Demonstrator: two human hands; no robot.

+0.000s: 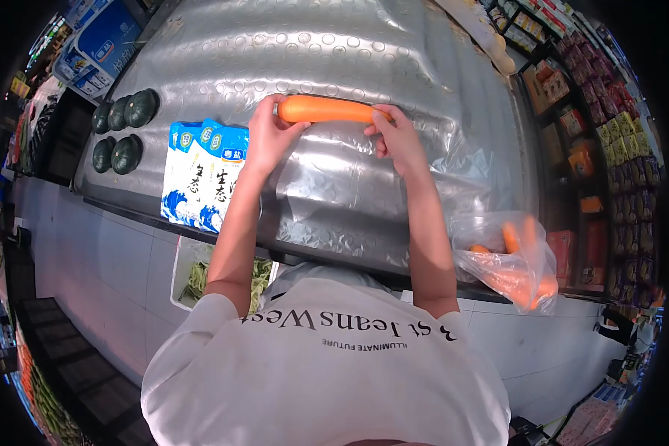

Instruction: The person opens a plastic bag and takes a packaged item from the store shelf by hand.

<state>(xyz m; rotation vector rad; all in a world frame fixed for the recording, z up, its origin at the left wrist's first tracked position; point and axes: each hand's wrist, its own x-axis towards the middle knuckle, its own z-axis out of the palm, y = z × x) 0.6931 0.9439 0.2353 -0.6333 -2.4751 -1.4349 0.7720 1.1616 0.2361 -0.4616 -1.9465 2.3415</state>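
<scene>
A large orange carrot (331,110) lies crosswise between my two hands, over the silvery, plastic-covered counter (334,178). My left hand (271,134) is closed on its thick end, thumb underneath. At the thinner tip, my right hand (396,137) pinches it between thumb and fingers, the other fingers curled. Whether the carrot touches the counter I cannot tell. Blue and white salt packets (204,175) lie by my left forearm, partly covered by it. Near my right forearm, a clear plastic bag (513,260) with several carrots in it rests at the counter's front edge.
Several dark green round squashes (126,123) stand on the counter's left side. Below the front edge is a white box (182,279) of green vegetables. Shelves of packaged goods (624,149) line the right. A blue box display (108,41) stands at the far left.
</scene>
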